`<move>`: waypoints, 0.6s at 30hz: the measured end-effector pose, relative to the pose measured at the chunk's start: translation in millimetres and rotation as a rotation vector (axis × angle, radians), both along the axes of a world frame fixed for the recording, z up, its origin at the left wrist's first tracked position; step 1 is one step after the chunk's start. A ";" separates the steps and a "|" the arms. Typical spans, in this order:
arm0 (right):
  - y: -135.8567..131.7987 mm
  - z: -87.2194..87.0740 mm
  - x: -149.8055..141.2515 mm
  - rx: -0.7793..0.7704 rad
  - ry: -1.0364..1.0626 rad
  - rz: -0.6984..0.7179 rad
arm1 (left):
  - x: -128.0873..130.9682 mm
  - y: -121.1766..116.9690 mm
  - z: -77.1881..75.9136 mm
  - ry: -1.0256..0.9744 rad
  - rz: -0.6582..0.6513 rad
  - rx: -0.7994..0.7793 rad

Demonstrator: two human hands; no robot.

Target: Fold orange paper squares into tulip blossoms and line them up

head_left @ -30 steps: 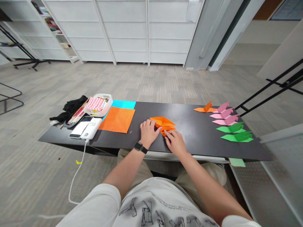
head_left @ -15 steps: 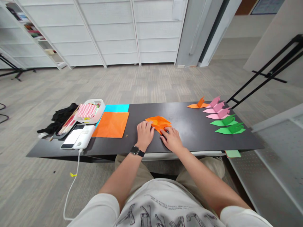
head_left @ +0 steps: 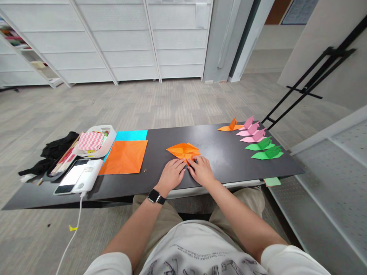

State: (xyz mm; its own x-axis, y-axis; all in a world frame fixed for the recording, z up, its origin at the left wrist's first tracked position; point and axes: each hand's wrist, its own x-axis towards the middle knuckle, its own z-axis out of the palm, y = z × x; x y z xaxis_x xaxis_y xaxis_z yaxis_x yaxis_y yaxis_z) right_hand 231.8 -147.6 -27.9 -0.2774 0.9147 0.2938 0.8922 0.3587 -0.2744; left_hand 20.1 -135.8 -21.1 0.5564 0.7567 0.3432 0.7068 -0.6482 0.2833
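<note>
Folded orange paper (head_left: 183, 149): just below frame centre | left hand (head_left: 172, 174), right hand (head_left: 203, 172) at its near edge; grip: cannot tell (pinching or merely pressing) | best align edges, crease firmly

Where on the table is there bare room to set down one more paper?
The widest bare patch of tabletop lies between the right hand and the origami cranes; a narrower one separates the orange sheet from the folded orange paper. The left end is crowded: phone, power bank, basket, black cloth.
</note>
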 end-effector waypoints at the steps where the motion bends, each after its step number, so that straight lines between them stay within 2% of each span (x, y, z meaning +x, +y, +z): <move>1: -0.1 0.1 -0.1 -0.003 0.003 -0.001 | 0.3 -0.1 0.1 0.002 0.008 -0.004; 18: -0.6 6.9 -3.0 -0.055 -0.060 -0.008 | 1.9 -3.2 8.1 0.033 0.041 -0.030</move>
